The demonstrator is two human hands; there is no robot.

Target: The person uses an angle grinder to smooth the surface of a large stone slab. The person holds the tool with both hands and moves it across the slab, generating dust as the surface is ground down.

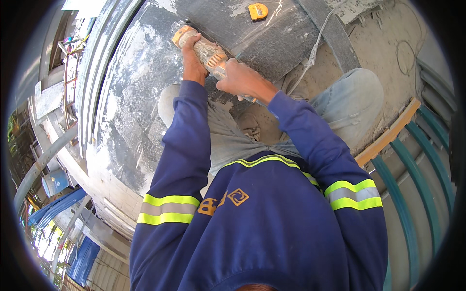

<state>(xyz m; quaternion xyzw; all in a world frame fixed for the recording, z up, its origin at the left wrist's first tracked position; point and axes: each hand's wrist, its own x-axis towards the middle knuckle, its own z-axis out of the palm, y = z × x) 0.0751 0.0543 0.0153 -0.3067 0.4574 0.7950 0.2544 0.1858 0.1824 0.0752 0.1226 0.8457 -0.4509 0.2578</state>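
A dusty orange-and-grey power tool [208, 54] lies diagonally between both hands, its head at the upper left over a dark grey slab [272, 43] streaked with white. My left hand [193, 65] is wrapped round the front of its body, just behind the head. My right hand [241, 80] grips the rear end, and a cord runs out from under it. A yellow tape measure [258, 10] rests on the slab above the tool. The working tip of the tool is too small to make out.
My bent knees [352, 104] flank the work. A pale cord [313, 56] crosses a grey strip [340, 46] at upper right. A wooden beam [388, 131] and teal bars [410, 160] stand to the right. At left are stacked long strips [92, 72], a curved pipe [48, 153] and a blue container [56, 182].
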